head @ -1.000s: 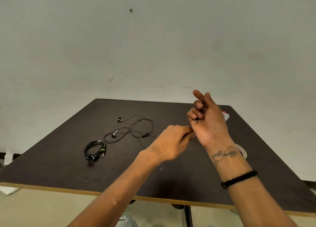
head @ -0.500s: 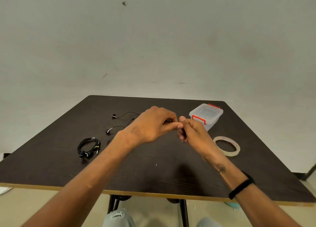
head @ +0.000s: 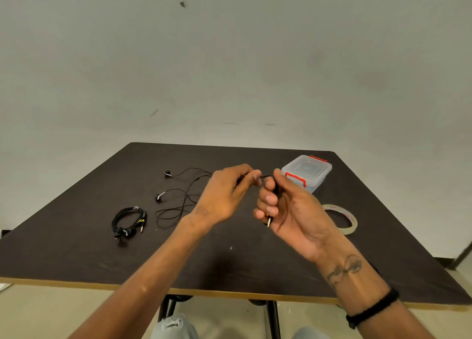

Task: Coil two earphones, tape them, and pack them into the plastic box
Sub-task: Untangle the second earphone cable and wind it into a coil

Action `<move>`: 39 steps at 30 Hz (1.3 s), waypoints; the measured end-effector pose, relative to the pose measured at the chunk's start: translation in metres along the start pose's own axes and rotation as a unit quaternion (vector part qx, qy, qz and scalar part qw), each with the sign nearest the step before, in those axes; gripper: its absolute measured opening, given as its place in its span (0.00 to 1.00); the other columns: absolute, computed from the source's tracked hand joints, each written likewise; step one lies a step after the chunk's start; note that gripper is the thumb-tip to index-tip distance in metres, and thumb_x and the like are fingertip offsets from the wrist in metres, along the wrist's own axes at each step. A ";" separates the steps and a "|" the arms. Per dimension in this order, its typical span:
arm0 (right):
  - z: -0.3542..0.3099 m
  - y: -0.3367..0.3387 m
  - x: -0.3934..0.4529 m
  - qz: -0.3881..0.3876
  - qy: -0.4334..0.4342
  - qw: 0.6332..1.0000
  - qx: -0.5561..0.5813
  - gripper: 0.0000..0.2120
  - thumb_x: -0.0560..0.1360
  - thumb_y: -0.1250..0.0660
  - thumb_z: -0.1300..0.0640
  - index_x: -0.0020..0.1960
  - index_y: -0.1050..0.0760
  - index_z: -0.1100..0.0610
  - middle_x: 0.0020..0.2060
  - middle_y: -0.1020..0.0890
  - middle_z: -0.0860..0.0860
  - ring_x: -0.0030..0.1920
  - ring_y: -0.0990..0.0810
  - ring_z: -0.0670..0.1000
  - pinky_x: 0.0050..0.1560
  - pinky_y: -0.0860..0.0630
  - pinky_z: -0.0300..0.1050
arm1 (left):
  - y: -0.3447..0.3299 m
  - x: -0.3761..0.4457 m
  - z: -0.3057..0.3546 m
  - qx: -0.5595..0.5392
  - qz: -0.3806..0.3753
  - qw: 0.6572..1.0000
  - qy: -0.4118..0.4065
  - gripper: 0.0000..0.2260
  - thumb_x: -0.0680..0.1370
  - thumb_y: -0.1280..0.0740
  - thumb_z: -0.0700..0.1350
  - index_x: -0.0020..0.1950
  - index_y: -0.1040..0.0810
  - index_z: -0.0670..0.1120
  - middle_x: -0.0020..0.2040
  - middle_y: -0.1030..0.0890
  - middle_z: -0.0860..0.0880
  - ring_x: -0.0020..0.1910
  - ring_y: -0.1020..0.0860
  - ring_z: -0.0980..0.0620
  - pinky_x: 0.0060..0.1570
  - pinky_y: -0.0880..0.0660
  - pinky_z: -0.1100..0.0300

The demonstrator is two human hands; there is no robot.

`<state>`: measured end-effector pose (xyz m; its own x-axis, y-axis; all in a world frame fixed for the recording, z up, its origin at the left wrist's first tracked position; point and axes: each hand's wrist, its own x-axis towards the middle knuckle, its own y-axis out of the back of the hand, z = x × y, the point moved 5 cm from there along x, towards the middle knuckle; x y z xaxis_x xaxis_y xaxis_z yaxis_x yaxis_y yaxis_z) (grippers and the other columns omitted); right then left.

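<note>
1. We are sitting at the dark table [head: 76,249], which is taking up the lower half of the view in front of a pale wall [head: 229,57].
2. Our right hand [head: 288,211] is hovering above the table with its fingers curled round the plug end of the loose earphone [head: 184,198] — the gold jack [head: 268,221] is sticking out below the fist.
3. Our left hand [head: 224,195] is just beside the right one, and its thumb and forefinger are pinching the same black cable, which is running as a short stretch between the two hands.
4. The plastic box [head: 307,172] is standing near the far right corner with its lid on and its red clips showing.
5. The tape roll [head: 352,223] is lying flat on the right side, partly hidden by our right hand.
6. The rest of the loose earphone is trailing over the table left of our hands, with both earbuds lying on the surface.
7. The coiled earphone [head: 129,221] is lying further left — well apart from the box.
</note>
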<state>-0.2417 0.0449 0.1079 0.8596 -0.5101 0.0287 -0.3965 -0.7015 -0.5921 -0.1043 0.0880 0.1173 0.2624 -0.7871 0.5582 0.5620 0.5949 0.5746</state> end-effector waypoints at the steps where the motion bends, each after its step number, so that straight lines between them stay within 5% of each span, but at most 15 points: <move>1: -0.004 -0.003 0.002 -0.006 0.019 1.000 0.024 0.19 0.87 0.42 0.49 0.43 0.23 0.57 0.31 0.29 0.51 0.28 0.31 0.48 0.36 0.25 0.44 | -0.006 -0.003 0.000 0.000 -0.010 1.000 0.004 0.15 0.86 0.40 0.54 0.45 0.21 0.49 0.35 0.20 0.50 0.34 0.23 0.51 0.37 0.26 0.52; 3: -0.016 -0.005 0.007 -0.004 0.069 0.996 0.051 0.17 0.87 0.42 0.51 0.47 0.21 0.58 0.32 0.27 0.52 0.31 0.29 0.48 0.39 0.24 0.45 | -0.020 -0.008 0.003 0.001 -0.049 0.999 0.013 0.14 0.85 0.42 0.53 0.43 0.25 0.52 0.35 0.20 0.48 0.34 0.22 0.48 0.37 0.26 0.48; 6: -0.038 -0.002 0.014 0.019 0.145 0.989 0.033 0.16 0.87 0.41 0.51 0.52 0.20 0.59 0.35 0.23 0.52 0.34 0.26 0.49 0.45 0.22 0.46 | -0.032 -0.014 0.017 0.007 -0.093 0.996 0.000 0.17 0.86 0.43 0.50 0.39 0.27 0.60 0.30 0.25 0.52 0.28 0.27 0.52 0.32 0.30 0.55; 11: -0.055 0.027 0.026 0.115 0.256 0.934 -0.219 0.18 0.88 0.42 0.51 0.53 0.19 0.61 0.38 0.17 0.54 0.41 0.20 0.53 0.53 0.21 0.54 | -0.036 -0.017 0.031 0.049 -0.157 0.986 -0.034 0.16 0.87 0.43 0.55 0.52 0.18 0.51 0.32 0.23 0.51 0.30 0.24 0.53 0.35 0.26 0.55; 15: -0.040 0.043 0.030 0.114 0.242 0.882 -0.387 0.18 0.88 0.44 0.52 0.52 0.20 0.59 0.39 0.16 0.55 0.40 0.17 0.52 0.46 0.20 0.48 | -0.024 -0.014 0.030 0.114 -0.147 0.982 -0.041 0.15 0.86 0.41 0.57 0.47 0.20 0.52 0.30 0.24 0.58 0.29 0.27 0.58 0.36 0.26 0.54; 19: -0.011 0.045 0.027 0.057 0.189 0.874 -0.444 0.19 0.89 0.45 0.56 0.50 0.21 0.64 0.37 0.17 0.57 0.37 0.18 0.50 0.44 0.21 0.47 | -0.010 -0.009 0.025 0.093 -0.089 0.991 -0.025 0.20 0.86 0.42 0.60 0.42 0.22 0.51 0.34 0.18 0.55 0.32 0.22 0.56 0.39 0.23 0.51; 22: 0.010 0.045 0.024 0.043 0.111 0.919 -0.375 0.21 0.89 0.46 0.53 0.47 0.21 0.63 0.29 0.26 0.56 0.30 0.28 0.50 0.41 0.25 0.53 | -0.005 -0.002 0.024 0.076 -0.054 0.995 -0.024 0.22 0.85 0.42 0.62 0.38 0.25 0.51 0.32 0.18 0.53 0.32 0.21 0.55 0.40 0.22 0.50; 27: 0.023 0.035 0.012 0.025 0.026 0.984 -0.173 0.24 0.86 0.43 0.44 0.41 0.23 0.60 0.28 0.41 0.52 0.30 0.42 0.51 0.34 0.31 0.44 | -0.002 0.010 0.014 0.080 -0.031 0.996 -0.010 0.24 0.84 0.40 0.63 0.37 0.27 0.47 0.29 0.26 0.51 0.30 0.27 0.50 0.36 0.25 0.48; 35: 0.011 0.003 0.002 -0.033 0.032 0.999 0.000 0.15 0.82 0.44 0.56 0.41 0.26 0.61 0.27 0.39 0.51 0.29 0.41 0.50 0.34 0.31 0.46 | -0.036 -0.009 -0.010 -0.126 -0.054 0.988 0.069 0.19 0.86 0.39 0.55 0.41 0.23 0.46 0.37 0.19 0.45 0.37 0.22 0.53 0.43 0.22 0.44; 37: 0.004 -0.003 0.004 -0.034 0.060 0.997 0.031 0.15 0.83 0.44 0.57 0.43 0.24 0.62 0.27 0.36 0.52 0.28 0.38 0.49 0.35 0.29 0.46 | -0.047 -0.018 -0.014 -0.164 -0.067 0.981 0.080 0.11 0.80 0.39 0.52 0.44 0.18 0.53 0.39 0.16 0.49 0.42 0.19 0.52 0.48 0.20 0.42; 39: -0.005 -0.005 0.009 -0.028 0.098 0.994 0.044 0.14 0.84 0.42 0.58 0.48 0.21 0.63 0.30 0.32 0.52 0.31 0.33 0.50 0.41 0.28 0.47 | -0.052 -0.023 -0.013 -0.158 -0.069 0.980 0.104 0.12 0.76 0.41 0.52 0.37 0.21 0.59 0.34 0.20 0.53 0.37 0.22 0.52 0.43 0.21 0.42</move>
<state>-0.2334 0.0411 0.1147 0.7971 -0.5647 0.2139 -0.3135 -0.6898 -0.6526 -0.1298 0.0733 0.0667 0.3026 -0.8919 0.3360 0.8097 0.4265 0.4030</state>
